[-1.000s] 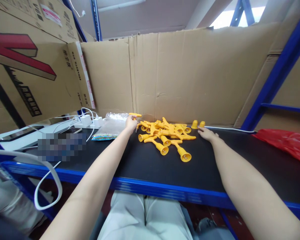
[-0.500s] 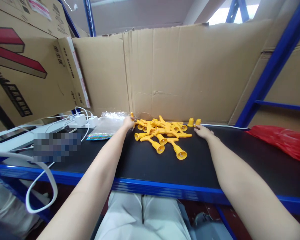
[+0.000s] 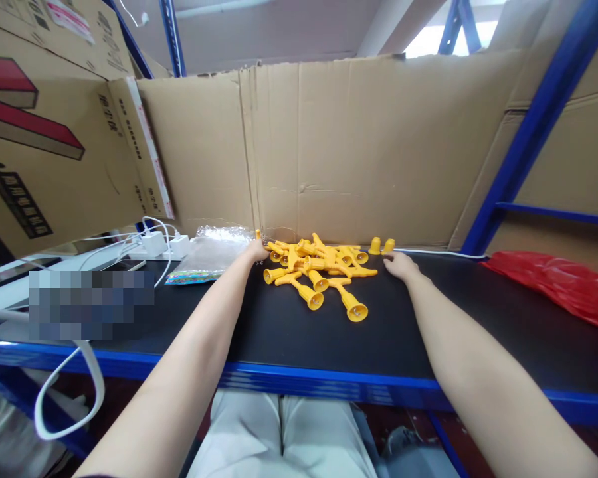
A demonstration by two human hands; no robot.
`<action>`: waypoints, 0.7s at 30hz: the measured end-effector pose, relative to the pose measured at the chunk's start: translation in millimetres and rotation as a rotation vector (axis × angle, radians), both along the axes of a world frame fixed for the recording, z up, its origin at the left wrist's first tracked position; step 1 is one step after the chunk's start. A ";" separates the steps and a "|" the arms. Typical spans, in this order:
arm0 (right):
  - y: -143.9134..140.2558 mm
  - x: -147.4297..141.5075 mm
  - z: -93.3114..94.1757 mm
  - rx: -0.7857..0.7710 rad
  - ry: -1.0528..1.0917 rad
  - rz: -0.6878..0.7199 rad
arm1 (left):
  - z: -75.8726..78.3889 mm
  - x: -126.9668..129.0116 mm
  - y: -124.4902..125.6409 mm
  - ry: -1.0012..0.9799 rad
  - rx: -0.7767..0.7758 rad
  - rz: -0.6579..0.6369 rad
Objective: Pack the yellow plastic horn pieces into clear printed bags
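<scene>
Yellow horn-shaped parts (image 3: 319,271) are heaped on the worktop (image 3: 289,338) between the hands. Left hand (image 3: 256,251) is closed on one part at the heap's edge; right hand (image 3: 400,264) lies flat, holding nothing. Risk judged: tangled neighbours may be dragged off.

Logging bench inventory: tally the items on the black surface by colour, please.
Yellow: pile of trumpet-shaped parts, overlapping, count unclear; small caps beside it: 2
Red: plastic bag: 1
Clear: plastic bag: 1
White: chargers with cables: 2
Total: 6, plus the uncounted pile
Left hand and right hand flank the pile.
</scene>
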State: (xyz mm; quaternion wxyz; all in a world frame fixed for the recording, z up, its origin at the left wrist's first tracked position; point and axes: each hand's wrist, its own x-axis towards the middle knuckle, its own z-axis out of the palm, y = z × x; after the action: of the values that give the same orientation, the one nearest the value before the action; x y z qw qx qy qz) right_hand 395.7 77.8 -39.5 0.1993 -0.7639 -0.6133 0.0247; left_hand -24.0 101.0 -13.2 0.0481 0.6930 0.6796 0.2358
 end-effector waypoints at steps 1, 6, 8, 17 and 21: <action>-0.5 -0.4 0.2 0.000 0.001 0.001 | -1.4 0.6 -0.7 0.019 -0.013 0.012; -2.5 -1.7 1.0 0.001 0.013 0.003 | -8.2 2.7 -2.9 0.183 -0.094 0.049; -3.5 -2.6 1.6 0.003 0.015 -0.001 | -9.2 3.2 -3.5 0.205 -0.102 0.057; -6.9 -4.3 3.4 0.050 0.012 -0.010 | -6.3 6.0 -9.6 0.310 -0.135 0.107; -7.3 -9.9 8.2 0.143 0.004 -0.007 | -4.7 8.5 -10.4 0.357 -0.142 0.122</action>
State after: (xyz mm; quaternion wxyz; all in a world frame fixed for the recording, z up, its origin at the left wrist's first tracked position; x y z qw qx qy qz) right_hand 385.8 70.5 -31.3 0.2547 -0.7497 -0.6105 -0.0186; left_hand -15.5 90.7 -17.9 -0.0388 0.6762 0.7330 0.0631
